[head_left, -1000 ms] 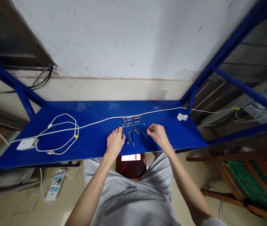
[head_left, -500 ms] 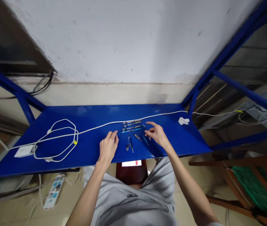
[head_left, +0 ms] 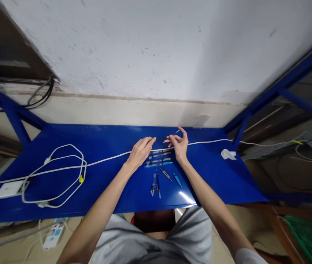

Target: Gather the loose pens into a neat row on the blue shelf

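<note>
My right hand (head_left: 181,146) is raised over the far part of the blue shelf, its fingers closed on a slim pen (head_left: 176,132) that slants up to the right. My left hand (head_left: 141,150) is beside the white cable, fingers together; whatever it may hold is too small to make out. Between my wrists lies a row of several pens (head_left: 158,160), partly under the cable. Nearer me are a clear pen barrel (head_left: 153,183), a thin dark refill-like stick (head_left: 158,185), a grey pen piece (head_left: 166,174) and a blue pen piece (head_left: 177,180).
A white cable (head_left: 109,158) crosses the shelf (head_left: 112,137) and coils at the left, next to a white adapter (head_left: 9,189). Crumpled white tissue (head_left: 228,154) lies at the right. Blue frame bars (head_left: 241,130) stand at both ends, with the wall behind.
Both hands have moved away from me towards the wall. My right hand has lifted a slim pen from the right of the row. The view has shifted slightly too.
</note>
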{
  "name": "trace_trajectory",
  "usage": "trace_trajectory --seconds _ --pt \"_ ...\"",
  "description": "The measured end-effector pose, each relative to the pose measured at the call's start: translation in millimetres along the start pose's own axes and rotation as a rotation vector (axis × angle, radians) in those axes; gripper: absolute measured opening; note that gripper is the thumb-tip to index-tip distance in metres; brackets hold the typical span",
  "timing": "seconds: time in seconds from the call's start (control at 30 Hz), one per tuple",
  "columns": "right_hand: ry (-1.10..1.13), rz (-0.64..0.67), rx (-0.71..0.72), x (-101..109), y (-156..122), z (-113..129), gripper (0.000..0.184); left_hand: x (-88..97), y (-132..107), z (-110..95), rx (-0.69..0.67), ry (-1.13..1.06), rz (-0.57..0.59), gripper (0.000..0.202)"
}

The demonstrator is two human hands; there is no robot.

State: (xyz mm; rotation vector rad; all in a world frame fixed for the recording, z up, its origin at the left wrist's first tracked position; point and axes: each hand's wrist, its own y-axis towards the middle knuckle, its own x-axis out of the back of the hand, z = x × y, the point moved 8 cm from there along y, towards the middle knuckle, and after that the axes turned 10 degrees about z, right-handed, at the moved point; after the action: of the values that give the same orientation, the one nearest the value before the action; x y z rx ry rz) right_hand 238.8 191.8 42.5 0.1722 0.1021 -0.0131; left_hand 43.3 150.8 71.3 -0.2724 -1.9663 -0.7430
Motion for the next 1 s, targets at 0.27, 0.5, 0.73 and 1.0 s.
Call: trace_trajectory --seconds 0.27,0.5,0.73,1.0 --pt "0.025 -0.072 0.015 16 -16 1 0.066 -5.5 -18 -6 -0.071 -0.079 -0.049 0.039" --pt "0.084 0.034 -0.033 4 -17 -18 0.033 -10.0 -19 -8 -0.126 -0.165 -0.043 0.029" --pt "0.113 0.013 -0.042 7 -15 -22 0.030 -6.1 -21 -3 -0.140 -0.132 -0.066 0.025" --pt "0.106 0.048 -0.002 1 -16 -18 0.031 -6.4 -24 -8 -0.138 -0.145 -0.088 0.027"
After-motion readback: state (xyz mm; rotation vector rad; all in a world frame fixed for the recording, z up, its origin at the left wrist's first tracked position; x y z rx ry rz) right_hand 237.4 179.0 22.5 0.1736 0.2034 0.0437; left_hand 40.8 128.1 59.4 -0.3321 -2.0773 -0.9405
